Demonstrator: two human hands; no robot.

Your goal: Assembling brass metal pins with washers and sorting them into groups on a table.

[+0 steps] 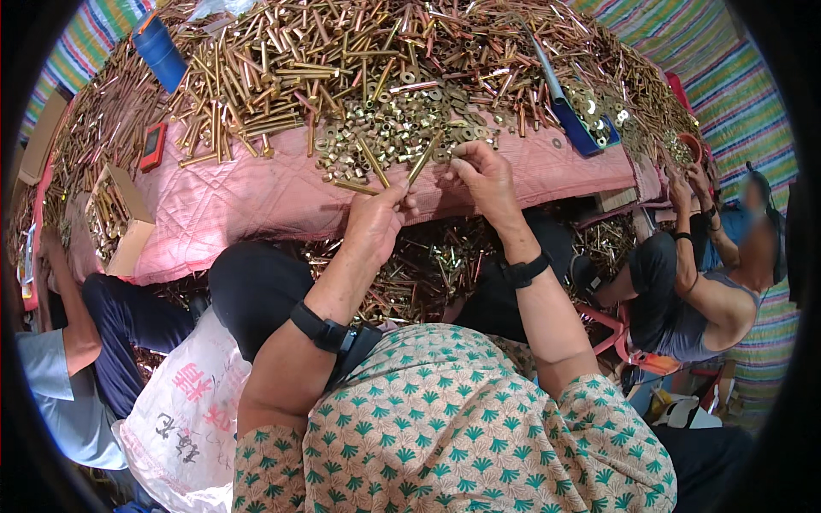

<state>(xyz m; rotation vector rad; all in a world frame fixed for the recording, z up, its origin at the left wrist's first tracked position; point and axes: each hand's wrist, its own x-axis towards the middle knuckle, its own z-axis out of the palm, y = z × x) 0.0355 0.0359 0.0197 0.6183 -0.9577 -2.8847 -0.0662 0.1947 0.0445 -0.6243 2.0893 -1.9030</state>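
Observation:
My left hand (378, 221) is closed on several long brass-coloured bolts, which fan out from its fingers over the table edge. One bolt (373, 162) points up and away, another bolt (424, 159) leans right, and a third bolt (354, 186) points left. Just to the right, my right hand (486, 178) is raised with thumb and fingertips pinched together near the tip of the right-leaning bolt. Whatever is between those fingertips is too small to make out. Beyond both hands lies a pile of small nuts (376, 135), with flat washers (466, 128) mixed in at its right.
Heaps of bolts (282, 60) cover the far side of the pink cloth (214, 205). A blue cup (159, 53), a red device (153, 146), a carton of bolts (128, 235) and a blue scoop (581, 128) stand around. People sit at left and right (710, 299).

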